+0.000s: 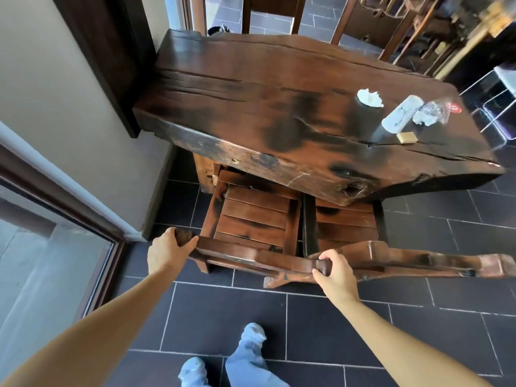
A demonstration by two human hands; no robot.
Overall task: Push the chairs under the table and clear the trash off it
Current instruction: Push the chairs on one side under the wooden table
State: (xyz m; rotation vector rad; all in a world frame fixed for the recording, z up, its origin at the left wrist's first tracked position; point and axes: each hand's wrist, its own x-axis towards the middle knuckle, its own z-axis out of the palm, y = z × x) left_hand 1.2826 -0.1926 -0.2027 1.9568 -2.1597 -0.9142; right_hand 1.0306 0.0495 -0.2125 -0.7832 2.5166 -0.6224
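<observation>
A dark wooden chair (251, 219) stands at the near side of the thick slab table (251, 107), its slatted seat partly under the tabletop. My left hand (167, 248) grips the left end of the chair's top rail. My right hand (335, 275) grips its right end. A second chair (346, 219) sits to the right, its seat mostly under the table. On the table's right part lie a black cup stuffed with white tissue (367, 106), a tilted white paper cup (402, 114), crumpled tissue in clear plastic wrap (431, 113) and a small tan box (407, 137).
A wall and a glass door with a dark frame (83, 219) run close along the left. More wooden chairs (273, 12) stand behind the table, and a metal-framed stool (497, 107) at the right. The floor is dark tile; my legs (245, 358) are below.
</observation>
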